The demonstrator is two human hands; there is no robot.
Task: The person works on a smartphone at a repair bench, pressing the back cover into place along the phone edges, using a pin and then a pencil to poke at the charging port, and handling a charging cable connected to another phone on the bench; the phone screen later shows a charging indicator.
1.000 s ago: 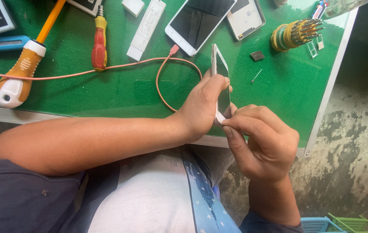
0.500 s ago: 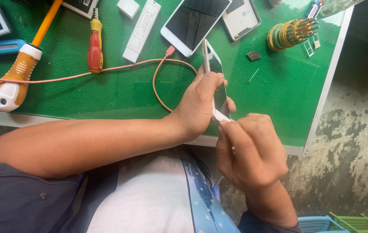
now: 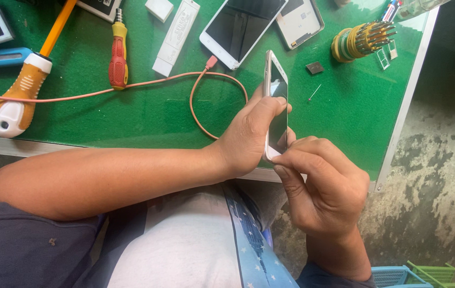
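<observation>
Where the green bench [image 3: 131, 114] meets its near edge, the left hand [image 3: 248, 138] clamps a white phone [image 3: 276, 106] held on edge above it; right hand [image 3: 321, 184] pinched at the phone's lower end, perhaps on a small tool, unclear; pink cable [image 3: 206, 85] loops just beside.

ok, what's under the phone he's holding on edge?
Under the white phone is green mat and part of the pink cable loop. Left hand grips its side, right hand pinches its lower end; that end and its far face are hidden.
</observation>
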